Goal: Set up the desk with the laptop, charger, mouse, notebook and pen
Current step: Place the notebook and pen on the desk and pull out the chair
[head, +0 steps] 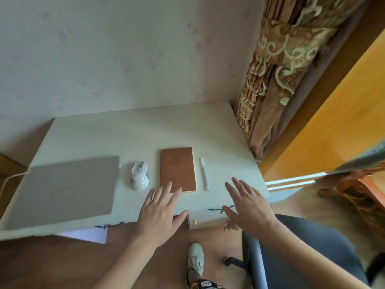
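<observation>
On the white desk (137,130) lies a closed grey laptop (66,188) at the left, with a white charger cable (10,180) running off its left edge. To its right sit a white mouse (140,175), a brown notebook (178,168) and a white pen (203,174), side by side. My left hand (161,207) hovers flat over the desk's front edge, fingertips just over the notebook's near corner. My right hand (246,205) is spread above the front right corner, apart from the pen. Both hands hold nothing.
A wall backs the desk. A patterned brown curtain (277,80) hangs at the right. A dark office chair (308,251) stands close at the lower right. Drawer fronts with dark handles (216,209) face me below the desk edge. My shoe (195,257) is on the wooden floor.
</observation>
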